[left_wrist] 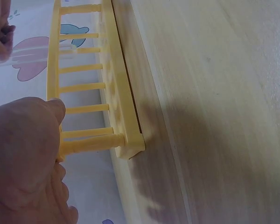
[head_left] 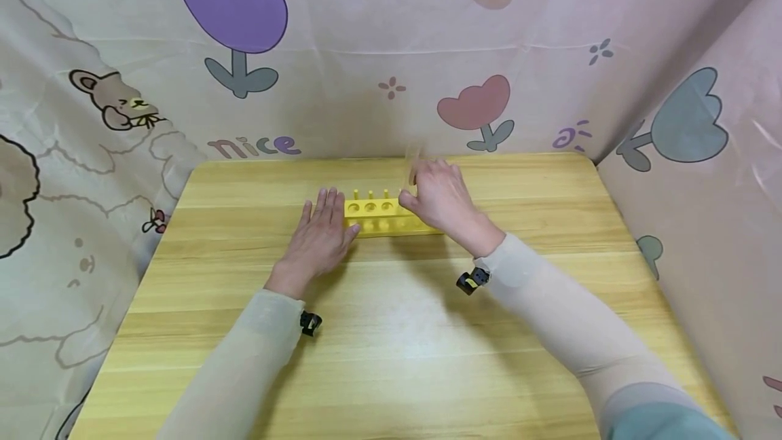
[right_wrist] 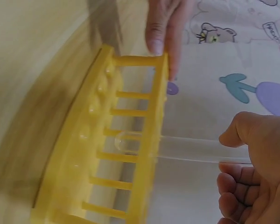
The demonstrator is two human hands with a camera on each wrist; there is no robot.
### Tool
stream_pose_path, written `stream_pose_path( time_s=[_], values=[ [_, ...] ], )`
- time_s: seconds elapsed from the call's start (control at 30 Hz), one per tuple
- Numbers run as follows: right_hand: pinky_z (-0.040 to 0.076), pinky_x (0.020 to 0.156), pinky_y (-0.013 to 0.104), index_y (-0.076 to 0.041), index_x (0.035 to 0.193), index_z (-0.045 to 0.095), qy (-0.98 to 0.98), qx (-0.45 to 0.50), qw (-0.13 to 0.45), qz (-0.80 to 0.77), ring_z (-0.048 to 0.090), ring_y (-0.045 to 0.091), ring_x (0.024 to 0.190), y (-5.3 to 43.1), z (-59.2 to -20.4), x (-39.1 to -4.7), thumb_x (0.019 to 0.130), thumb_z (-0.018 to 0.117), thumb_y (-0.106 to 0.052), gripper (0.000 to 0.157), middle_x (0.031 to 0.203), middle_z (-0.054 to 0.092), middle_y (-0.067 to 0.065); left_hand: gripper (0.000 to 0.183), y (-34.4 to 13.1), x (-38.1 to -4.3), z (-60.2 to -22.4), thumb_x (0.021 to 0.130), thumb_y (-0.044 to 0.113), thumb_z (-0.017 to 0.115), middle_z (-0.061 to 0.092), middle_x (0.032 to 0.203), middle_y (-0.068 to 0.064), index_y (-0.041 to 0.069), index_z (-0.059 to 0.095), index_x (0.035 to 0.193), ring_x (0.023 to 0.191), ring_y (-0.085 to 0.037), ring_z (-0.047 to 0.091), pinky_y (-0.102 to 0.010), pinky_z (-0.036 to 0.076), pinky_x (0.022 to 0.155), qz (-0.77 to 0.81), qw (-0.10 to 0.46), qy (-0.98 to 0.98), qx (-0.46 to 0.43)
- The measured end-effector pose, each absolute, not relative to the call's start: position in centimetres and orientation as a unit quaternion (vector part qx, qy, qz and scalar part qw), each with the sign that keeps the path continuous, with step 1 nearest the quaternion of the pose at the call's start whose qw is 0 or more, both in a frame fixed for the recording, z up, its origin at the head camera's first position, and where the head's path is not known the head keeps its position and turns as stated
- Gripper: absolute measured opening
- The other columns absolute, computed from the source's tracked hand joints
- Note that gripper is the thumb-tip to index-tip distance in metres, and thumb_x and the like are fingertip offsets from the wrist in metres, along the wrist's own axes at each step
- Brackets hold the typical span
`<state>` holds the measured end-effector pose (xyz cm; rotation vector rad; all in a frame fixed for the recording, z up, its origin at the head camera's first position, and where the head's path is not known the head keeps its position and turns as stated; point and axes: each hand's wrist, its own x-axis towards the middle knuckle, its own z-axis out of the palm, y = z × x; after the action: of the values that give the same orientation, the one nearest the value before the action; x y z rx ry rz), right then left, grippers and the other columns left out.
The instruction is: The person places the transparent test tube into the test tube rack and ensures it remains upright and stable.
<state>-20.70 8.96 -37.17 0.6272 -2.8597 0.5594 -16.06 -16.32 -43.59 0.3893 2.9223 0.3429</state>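
A yellow test tube rack point(head_left: 391, 208) stands on the wooden table, with round holes along its top and a row of pegs behind them. At its left end my left hand point(head_left: 319, 236) holds the rack, thumb at the front and the other fingers stretched along the end. My right hand point(head_left: 441, 197) is above the rack's right part and grips a clear test tube point(right_wrist: 191, 148) between thumb and fingers. In the right wrist view the tube's rounded bottom reaches through the rack's top plate, above the base. The right hand hides the rack's right end in the head view.
The wooden table point(head_left: 391, 358) reaches back to a printed curtain point(head_left: 354, 53) with flowers and hearts. More curtain hangs at both sides. A small black camera sits on each wrist.
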Motion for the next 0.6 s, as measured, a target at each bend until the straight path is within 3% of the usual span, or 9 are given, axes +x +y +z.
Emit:
stream_pose_path(
  time_s=[0.6],
  values=[
    [0.043, 0.082, 0.043, -0.006, 0.098, 0.067, -0.962, 0.206, 0.062, 0.165, 0.059, 0.029, 0.091, 8.6, -39.7, -20.9, 0.092, 0.071, -0.029, 0.025, 0.094, 0.069, 0.008, 0.080, -16.4, -16.0, -43.6, 0.114, 0.049, 0.030, -0.007, 0.176, -0.021, -0.002, -0.002, 0.167, 0.163, -0.035, -0.010, -0.056, -0.007, 0.132, 0.111, 0.081, 0.982, 0.132]
  ],
)
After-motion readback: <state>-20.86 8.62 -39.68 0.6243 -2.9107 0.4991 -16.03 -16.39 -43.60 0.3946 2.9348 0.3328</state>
